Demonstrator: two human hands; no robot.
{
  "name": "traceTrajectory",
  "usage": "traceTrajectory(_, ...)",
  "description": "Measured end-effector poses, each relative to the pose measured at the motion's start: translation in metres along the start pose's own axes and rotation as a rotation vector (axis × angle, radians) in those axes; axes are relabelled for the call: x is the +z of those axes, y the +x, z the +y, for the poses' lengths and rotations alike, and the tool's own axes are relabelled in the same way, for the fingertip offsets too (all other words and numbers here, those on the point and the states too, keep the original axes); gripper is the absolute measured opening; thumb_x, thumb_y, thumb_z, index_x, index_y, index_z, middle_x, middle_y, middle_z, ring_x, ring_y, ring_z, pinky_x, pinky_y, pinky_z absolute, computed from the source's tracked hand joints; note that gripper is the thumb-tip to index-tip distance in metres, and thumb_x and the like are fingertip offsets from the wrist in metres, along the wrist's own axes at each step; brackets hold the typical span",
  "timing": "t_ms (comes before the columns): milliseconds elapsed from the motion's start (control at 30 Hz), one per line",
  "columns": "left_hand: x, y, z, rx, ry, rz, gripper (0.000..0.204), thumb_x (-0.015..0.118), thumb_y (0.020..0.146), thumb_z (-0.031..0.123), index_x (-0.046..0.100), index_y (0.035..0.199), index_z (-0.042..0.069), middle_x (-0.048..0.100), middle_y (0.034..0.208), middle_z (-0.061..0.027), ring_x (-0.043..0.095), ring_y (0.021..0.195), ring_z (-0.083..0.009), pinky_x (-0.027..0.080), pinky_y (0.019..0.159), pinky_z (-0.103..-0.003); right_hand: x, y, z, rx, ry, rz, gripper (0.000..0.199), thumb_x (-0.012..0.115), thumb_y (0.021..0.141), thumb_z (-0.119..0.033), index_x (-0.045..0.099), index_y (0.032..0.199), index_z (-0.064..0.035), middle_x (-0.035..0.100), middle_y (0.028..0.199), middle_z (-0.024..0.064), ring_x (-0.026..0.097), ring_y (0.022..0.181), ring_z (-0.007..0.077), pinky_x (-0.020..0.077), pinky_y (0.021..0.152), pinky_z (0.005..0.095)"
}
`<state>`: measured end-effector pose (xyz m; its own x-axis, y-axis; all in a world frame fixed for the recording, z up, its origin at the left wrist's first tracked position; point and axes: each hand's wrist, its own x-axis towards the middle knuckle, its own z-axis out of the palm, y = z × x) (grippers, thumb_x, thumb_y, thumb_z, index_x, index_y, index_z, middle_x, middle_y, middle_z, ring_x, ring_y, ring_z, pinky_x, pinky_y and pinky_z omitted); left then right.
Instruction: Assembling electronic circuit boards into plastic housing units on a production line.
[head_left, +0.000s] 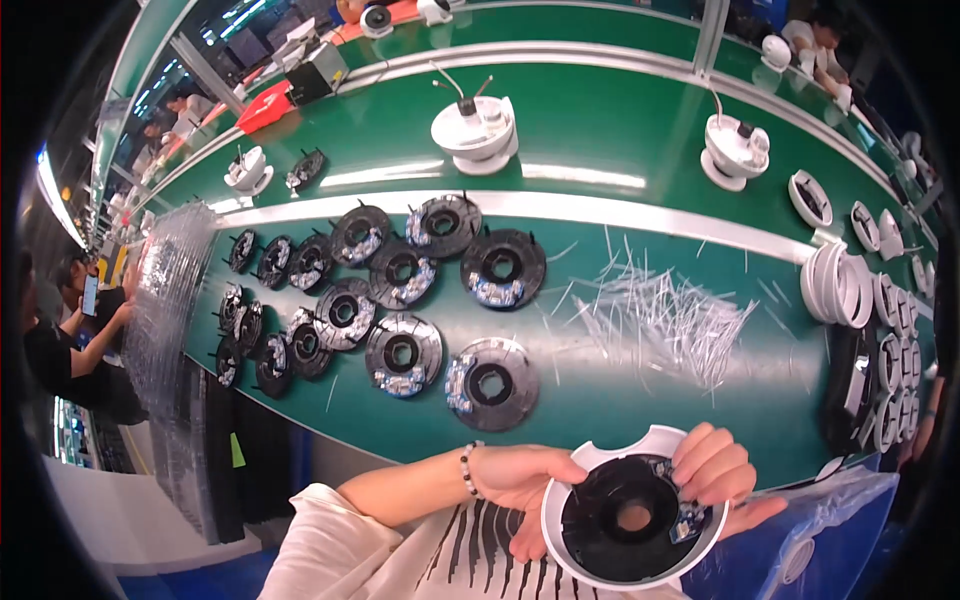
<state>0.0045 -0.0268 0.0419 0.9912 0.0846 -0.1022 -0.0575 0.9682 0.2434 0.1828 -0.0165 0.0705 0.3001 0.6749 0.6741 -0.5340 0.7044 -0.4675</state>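
Two hands on one white shell (660, 440), held in front of the chest by the table's near edge, open side up. Left hand (510, 482): pinched on the left rim, thumb on top, fingers partly hidden below; beaded bracelet (467, 470) on wrist. Right hand (714, 472): fingers curled over the right rim, closed on it, tips reaching inside, one digit poking out past the rim; can't tell if tips press the black disc (590, 515) seated in the shell. Small circuit board (688, 522) on the disc's right side. Green table (600, 400): more black plates (517, 393) in loose rows at left, heap of thin clear strips (680, 325) mid-right, white rings (838, 285) bunched at right. Two white housings (480, 145) with wires stand on the far strip.
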Motion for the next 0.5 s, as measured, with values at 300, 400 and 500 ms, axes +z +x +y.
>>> traceTrajectory(300, 0.003, 0.026, 0.002, 0.163, 0.036, 0.07, 0.067, 0.041, 0.079, 0.021, 0.005, 0.133, 0.004, 0.03, 0.128, -0.0181, 0.045, 0.108, -0.0242, 0.047, 0.078, -0.035, -0.009, 0.001, -0.015, -0.045, 0.032, 0.024, 0.065, 0.01, 0.087, -0.05, 0.045, 0.061, -0.0017, 0.046, 0.055, 0.01, 0.042, 0.05, 0.0213, 0.035, 0.048, 0.0327)
traceTrajectory(400, -0.003, 0.022, -0.002, 0.165, -0.019, 0.005, 0.066, 0.041, 0.078, 0.019, 0.006, 0.132, 0.002, 0.027, 0.13, -0.017, 0.039, 0.114, -0.0234, 0.039, 0.089, -0.035, 0.002, 0.002, -0.012, 0.145, 0.025, 0.067, 0.065, 0.008, 0.087, -0.05, 0.047, 0.061, -0.0048, 0.044, 0.053, 0.0061, 0.04, 0.049, 0.0168, 0.0329, 0.048, 0.0292)
traceTrajectory(500, 0.003, 0.025, 0.003, 0.125, -0.04, -0.057, 0.067, 0.042, 0.078, 0.018, 0.006, 0.132, 0.0, 0.025, 0.132, -0.0166, 0.035, 0.117, -0.0227, 0.036, 0.093, -0.035, -0.001, 0.004, -0.015, 0.256, 0.078, 0.096, 0.067, 0.007, 0.088, -0.049, 0.047, 0.06, -0.0036, 0.045, 0.052, 0.0068, 0.04, 0.047, 0.0167, 0.0331, 0.047, 0.0292)
